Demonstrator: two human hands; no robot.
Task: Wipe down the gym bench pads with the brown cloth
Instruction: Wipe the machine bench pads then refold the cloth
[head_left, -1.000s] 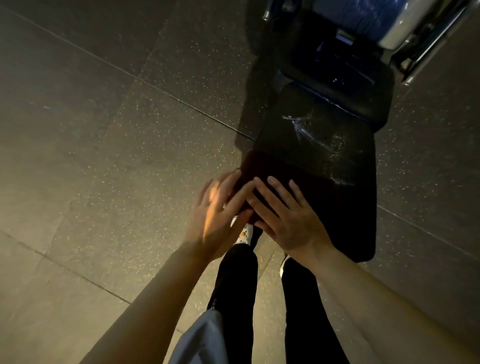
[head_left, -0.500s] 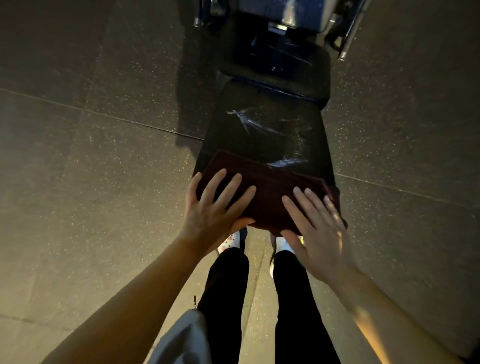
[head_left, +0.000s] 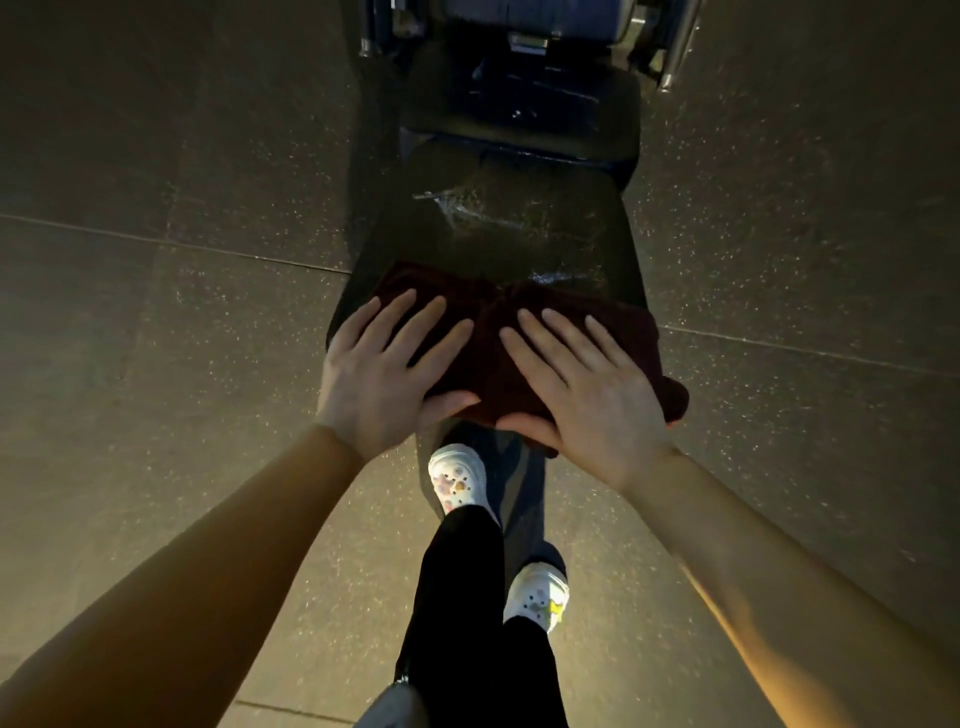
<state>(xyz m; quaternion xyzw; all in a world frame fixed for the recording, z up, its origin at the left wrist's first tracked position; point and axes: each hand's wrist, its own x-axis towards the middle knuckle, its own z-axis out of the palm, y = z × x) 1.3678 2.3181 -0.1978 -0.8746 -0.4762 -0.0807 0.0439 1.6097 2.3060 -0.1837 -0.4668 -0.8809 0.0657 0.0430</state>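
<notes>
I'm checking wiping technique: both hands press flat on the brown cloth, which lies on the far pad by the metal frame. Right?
Not quite. In the head view the left hand and right hand press flat, but the brown cloth lies on the black near pad.

Ahead of the brown cloth (head_left: 519, 338) the bench (head_left: 519, 234) seat pad lies bare up to the raised back pad (head_left: 519, 114); metal frame tubes (head_left: 675, 47) stand at its far right; speckled floor (head_left: 182, 338) lies open on both sides.
</notes>
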